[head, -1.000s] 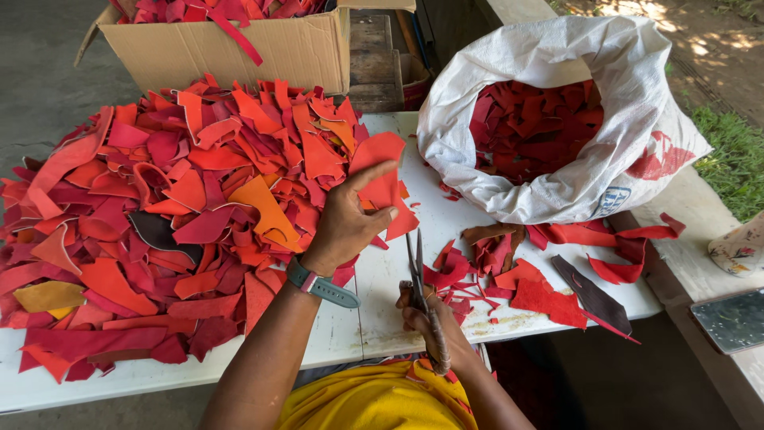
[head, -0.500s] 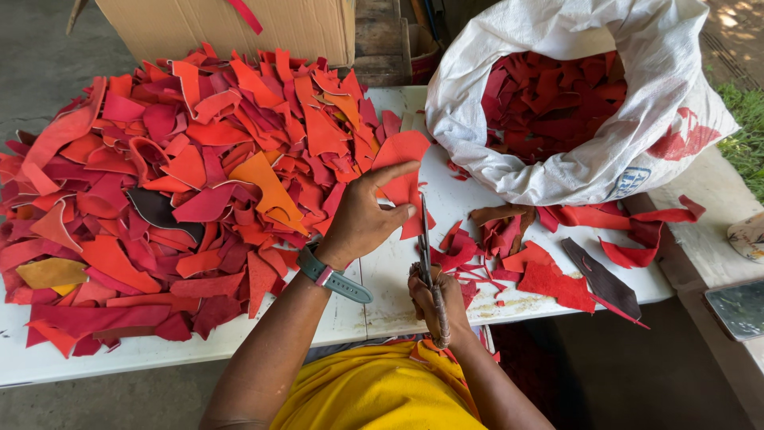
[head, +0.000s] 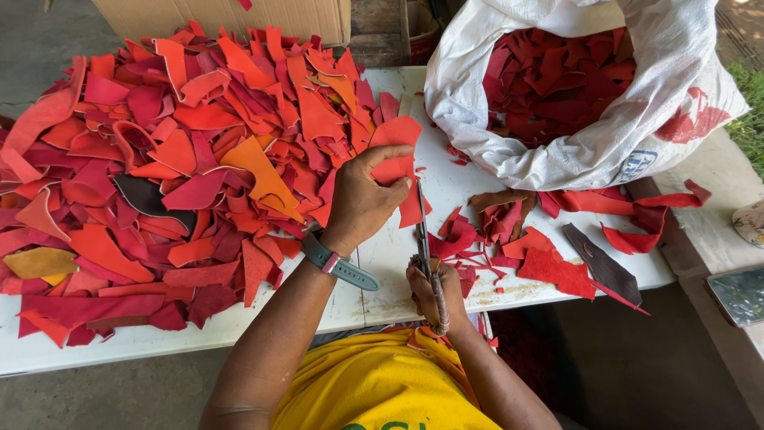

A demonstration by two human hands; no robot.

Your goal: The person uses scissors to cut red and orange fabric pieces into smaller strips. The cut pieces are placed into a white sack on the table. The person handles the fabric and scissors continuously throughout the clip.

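The left hand [head: 362, 203] pinches one red scrap [head: 402, 163] between thumb and fingers, holding it just above the white table [head: 382, 279], at the right edge of the big pile [head: 175, 175]. The right hand [head: 430, 291] is closed round the handles of one pair of scissors [head: 422, 239], whose blades point away from the body and meet the scrap's lower edge (whether the blades are parted I cannot tell). One grey watch [head: 338, 263] sits on the left wrist.

The pile holds far too many red and orange pieces to count, with one dark brown piece [head: 147, 199] and one mustard piece [head: 40, 263] among them. One white sack [head: 589, 95], open and full of red scraps, lies at the table's far right. Near it lies a small scatter of offcuts, including one dark strip [head: 601, 263]. One cardboard box [head: 231, 16] stands behind the pile.
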